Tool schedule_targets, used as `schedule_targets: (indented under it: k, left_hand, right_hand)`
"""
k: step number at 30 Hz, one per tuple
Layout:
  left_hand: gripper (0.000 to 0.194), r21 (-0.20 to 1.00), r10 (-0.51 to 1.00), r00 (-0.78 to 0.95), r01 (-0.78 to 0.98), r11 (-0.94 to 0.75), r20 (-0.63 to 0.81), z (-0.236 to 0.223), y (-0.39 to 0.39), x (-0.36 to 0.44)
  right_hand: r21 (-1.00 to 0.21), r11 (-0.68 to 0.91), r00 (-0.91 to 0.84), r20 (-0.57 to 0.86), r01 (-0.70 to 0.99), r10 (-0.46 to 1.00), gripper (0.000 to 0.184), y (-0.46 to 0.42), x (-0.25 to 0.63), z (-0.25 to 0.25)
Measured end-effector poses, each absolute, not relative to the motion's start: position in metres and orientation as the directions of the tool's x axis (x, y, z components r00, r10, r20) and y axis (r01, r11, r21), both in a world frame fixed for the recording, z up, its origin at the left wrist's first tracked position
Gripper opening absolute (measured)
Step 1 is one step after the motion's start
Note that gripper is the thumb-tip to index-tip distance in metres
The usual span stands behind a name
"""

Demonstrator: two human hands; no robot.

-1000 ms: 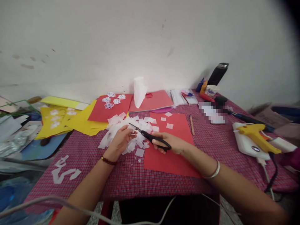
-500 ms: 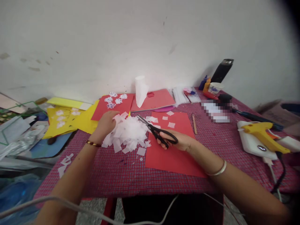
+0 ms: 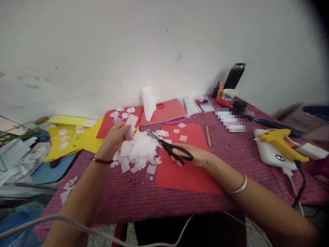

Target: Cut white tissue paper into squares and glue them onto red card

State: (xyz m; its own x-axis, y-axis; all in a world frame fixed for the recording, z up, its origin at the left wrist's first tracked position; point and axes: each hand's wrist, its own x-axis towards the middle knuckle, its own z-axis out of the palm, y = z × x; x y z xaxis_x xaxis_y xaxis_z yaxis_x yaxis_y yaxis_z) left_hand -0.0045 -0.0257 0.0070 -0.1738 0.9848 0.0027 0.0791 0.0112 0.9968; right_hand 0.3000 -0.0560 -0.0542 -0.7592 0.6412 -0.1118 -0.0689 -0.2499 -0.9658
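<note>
My left hand (image 3: 116, 136) pinches a strip of white paper (image 3: 131, 125), held up over the left side of the heap. My right hand (image 3: 190, 155) grips black-handled scissors (image 3: 166, 144), their blades slightly apart and pointing up and left over the heap's right edge. Under and between the hands lies a loose heap of white paper pieces (image 3: 138, 152). Part of a red sheet (image 3: 185, 175) is beneath my right hand, with several small white squares (image 3: 183, 138) on it. The blades do not touch the strip.
White flowers (image 3: 125, 115) lie on red paper at the back left, beside yellow sheets (image 3: 88, 135). A white paper roll (image 3: 147, 103) stands near the wall. A wooden stick (image 3: 208, 135) lies right of the red sheet. Farther right are a yellow glue gun (image 3: 280, 142) and a black bottle (image 3: 234, 76).
My left hand moved from near the scissor blades to the heap's left side, then came up with a white paper strip. My right hand keeps the scissors, shifted slightly right.
</note>
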Motion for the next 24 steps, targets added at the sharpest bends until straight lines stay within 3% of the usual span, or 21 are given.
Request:
schedule_targets:
  k: [3, 6, 16, 24]
  left_hand:
    - [0.025, 0.989, 0.991, -0.107, -0.134, 0.064, -0.078, 0.003, -0.048, 0.015]
    - [0.029, 0.976, 0.993, -0.057, -0.196, 0.095, -0.108, -0.008, -0.062, 0.025]
    - [0.034, 0.988, 0.990, -0.029, -0.079, 0.133, -0.136, -0.039, -0.066, 0.029]
    - [0.032, 0.990, 0.991, -0.015, -0.060, 0.129, -0.130, -0.041, -0.069, 0.033]
  right_hand:
    - [-0.975, -0.216, -0.779, -0.099, -0.048, 0.619, 0.055, -0.060, 0.300, -0.053]
    - [-0.979, -0.202, -0.804, -0.089, -0.039, 0.588, 0.058, -0.063, 0.299, -0.052]
    - [-0.976, -0.216, -0.797, -0.128, -0.004, 0.590, 0.065, -0.061, 0.293, -0.057]
    - [-0.975, -0.222, -0.791, -0.111, -0.031, 0.601, 0.058, -0.061, 0.290, -0.060]
